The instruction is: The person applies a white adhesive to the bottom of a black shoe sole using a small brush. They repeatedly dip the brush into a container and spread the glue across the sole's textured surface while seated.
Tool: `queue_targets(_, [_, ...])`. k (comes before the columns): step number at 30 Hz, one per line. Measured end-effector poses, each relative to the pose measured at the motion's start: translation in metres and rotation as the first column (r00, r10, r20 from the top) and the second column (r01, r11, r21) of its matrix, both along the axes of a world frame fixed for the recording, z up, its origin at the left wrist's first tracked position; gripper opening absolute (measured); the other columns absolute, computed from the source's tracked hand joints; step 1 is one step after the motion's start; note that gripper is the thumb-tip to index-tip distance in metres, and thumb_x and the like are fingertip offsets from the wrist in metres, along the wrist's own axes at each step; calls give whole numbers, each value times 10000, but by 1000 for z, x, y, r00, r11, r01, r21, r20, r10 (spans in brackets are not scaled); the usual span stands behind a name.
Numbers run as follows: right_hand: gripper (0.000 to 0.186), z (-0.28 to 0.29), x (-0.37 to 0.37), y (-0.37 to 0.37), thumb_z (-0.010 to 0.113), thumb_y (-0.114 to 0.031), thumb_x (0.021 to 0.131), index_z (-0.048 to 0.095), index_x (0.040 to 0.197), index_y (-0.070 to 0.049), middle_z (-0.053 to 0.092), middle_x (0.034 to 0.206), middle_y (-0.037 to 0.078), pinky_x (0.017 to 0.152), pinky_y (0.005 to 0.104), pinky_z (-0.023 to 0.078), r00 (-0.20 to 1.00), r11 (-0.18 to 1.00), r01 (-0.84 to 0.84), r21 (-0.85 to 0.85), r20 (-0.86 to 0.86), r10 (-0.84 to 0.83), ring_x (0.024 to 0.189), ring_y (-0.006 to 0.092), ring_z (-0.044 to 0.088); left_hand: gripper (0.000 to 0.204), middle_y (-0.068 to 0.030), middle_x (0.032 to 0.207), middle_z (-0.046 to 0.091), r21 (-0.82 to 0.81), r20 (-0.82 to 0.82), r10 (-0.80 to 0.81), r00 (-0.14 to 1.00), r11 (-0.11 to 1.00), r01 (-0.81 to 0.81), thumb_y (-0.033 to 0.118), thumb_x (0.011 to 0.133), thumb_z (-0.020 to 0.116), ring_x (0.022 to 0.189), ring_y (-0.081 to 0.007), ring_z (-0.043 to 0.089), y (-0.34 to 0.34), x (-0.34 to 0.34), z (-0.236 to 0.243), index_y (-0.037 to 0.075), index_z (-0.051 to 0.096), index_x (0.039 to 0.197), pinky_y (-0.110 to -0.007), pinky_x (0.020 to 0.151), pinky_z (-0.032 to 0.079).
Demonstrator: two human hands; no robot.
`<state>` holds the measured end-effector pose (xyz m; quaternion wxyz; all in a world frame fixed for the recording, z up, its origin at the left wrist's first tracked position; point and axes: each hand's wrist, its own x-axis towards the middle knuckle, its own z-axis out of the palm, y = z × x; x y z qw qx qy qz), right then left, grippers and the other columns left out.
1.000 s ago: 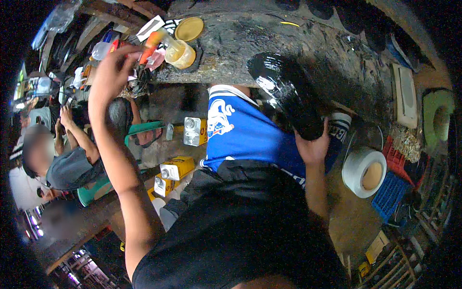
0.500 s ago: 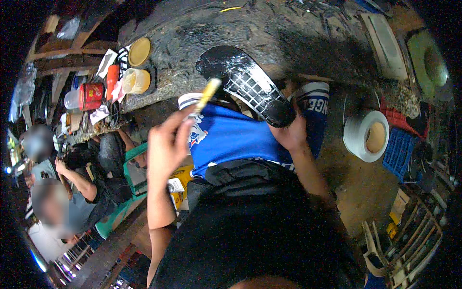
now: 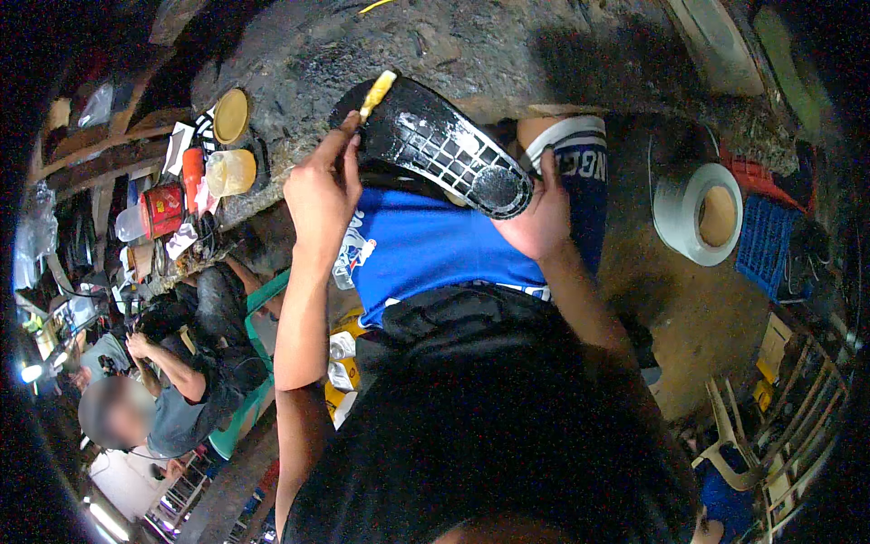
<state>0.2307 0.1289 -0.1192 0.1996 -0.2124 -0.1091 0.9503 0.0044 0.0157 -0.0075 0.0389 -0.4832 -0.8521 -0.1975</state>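
My left hand pinches a small brush, its yellowish tip on the toe end of a black shoe sole. My right hand grips the sole's heel end. The sole lies tilted above my lap in blue shorts, its gridded face up with glossy white streaks on it. On the dark worn bench, to the left, stand a tub of amber paste, a round yellow lid, an orange cylinder and a red can.
A co-worker sits at left on a green chair. At right are a large white roll, a red crate, a blue crate and a plastic chair. Yellow tins stand beside my left leg.
My left hand has moved from out over the bench's left side to the sole, bringing the brush onto its toe end. The sole has tilted, its gridded face showing more.
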Motion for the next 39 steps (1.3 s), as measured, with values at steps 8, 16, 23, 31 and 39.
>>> queue_targets(8, [742, -10, 3, 5, 216, -661, 1018, 435, 1487, -130, 502, 1509, 97, 1216, 555, 186, 894, 950, -35, -312, -434, -110, 1426, 297, 397, 252, -133, 802, 684, -24, 176, -210, 962, 976, 217, 120, 919, 662, 670, -301, 680, -8, 44, -4, 165, 750, 1150, -394, 617, 536])
queue_targets(16, [656, -10, 6, 7, 380, -621, 991, 521, 1454, -177, 512, 1509, 84, 1195, 646, 157, 940, 994, -66, -89, -340, 32, 1421, 347, 410, 181, -136, 848, 727, 84, 374, -314, 873, 949, 305, 44, 905, 656, 713, -304, 717, -7, 82, 19, 84, 766, 1042, -367, 665, 559])
queue_targets(23, [650, -13, 6, 5, 472, -615, 955, 549, 1409, -157, 566, 1453, 81, 1222, 552, 131, 923, 984, -83, -157, -384, 16, 1315, 284, 526, 278, -106, 791, 697, -87, 342, -471, 813, 846, 527, 118, 894, 670, 664, -302, 686, -5, 98, 10, 166, 734, 1160, -408, 583, 544])
queue_targets(31, [632, 2, 9, 4, 245, -605, 1019, 469, 1482, -238, 522, 1506, 34, 1188, 660, 55, 895, 498, -404, 767, 444, 41, 1438, 256, 400, 139, -164, 739, 684, -118, 229, -236, 944, 956, 267, 188, 945, 646, 618, -353, 677, -10, 55, 1, 117, 727, 1033, -456, 558, 525])
queue_targets(39, [861, 9, 5, 10, 267, -755, 958, 449, 1495, -106, 473, 1535, 115, 1227, 539, 179, 999, 885, 55, -463, 23, -50, 1449, 323, 373, 213, -191, 698, 659, -178, 46, 25, 999, 984, -17, 211, 979, 612, 599, -384, 657, 12, -8, 17, 179, 733, 1151, -469, 550, 514])
